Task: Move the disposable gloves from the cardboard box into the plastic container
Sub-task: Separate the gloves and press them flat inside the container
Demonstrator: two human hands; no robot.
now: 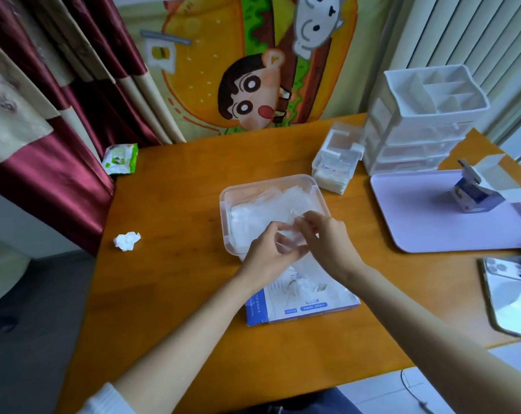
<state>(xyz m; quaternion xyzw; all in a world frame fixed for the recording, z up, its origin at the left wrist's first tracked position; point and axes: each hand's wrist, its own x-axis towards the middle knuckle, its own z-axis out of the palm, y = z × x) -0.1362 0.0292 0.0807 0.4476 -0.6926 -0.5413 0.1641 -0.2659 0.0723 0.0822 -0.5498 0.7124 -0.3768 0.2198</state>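
A clear plastic container (pixel 225 204) sits mid-table with thin transparent disposable gloves (pixel 262 210) piled inside. Just in front of it lies the white and blue cardboard glove box (pixel 301 306), its top opening showing more gloves. Over the container's near edge, my left hand (pixel 268 252) and my right hand (pixel 325 237) meet, and both pinch one crumpled transparent glove (pixel 289 237) between their fingers. The hands hide the near right corner of the container.
On the wooden table (pixel 175 294): a crumpled tissue (pixel 127 241) at left, a wet-wipe pack (pixel 120 159) far left, a white drawer organiser (pixel 417 121) and a small clear box (pixel 337 162) at the back, a lilac tray (pixel 426 225) holding an open carton (pixel 474 195), a phone (pixel 510 297) at right.
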